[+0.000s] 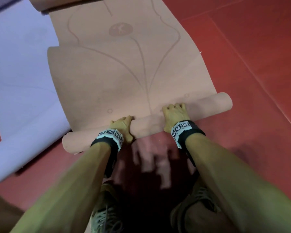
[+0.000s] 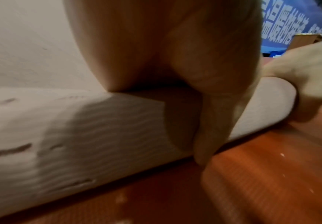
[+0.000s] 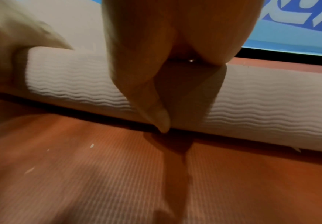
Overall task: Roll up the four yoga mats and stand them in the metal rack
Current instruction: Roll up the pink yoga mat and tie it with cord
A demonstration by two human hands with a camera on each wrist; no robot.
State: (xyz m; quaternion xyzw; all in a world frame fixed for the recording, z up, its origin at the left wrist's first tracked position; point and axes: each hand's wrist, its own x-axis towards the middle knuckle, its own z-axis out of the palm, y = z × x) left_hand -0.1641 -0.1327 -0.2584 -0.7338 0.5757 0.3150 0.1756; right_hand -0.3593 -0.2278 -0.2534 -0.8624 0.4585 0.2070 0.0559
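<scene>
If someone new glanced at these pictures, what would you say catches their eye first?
First, the two hands, left hand and right hand, curled over the rolled near end of the pink mat at the centre of the head view. Next, the mat's flat stretch with its curved line pattern running away across the red floor. A lilac mat lies flat to its left.

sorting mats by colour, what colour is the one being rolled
Dusty pink with darker curved line art; the pink mat shows best in the head view.
</scene>
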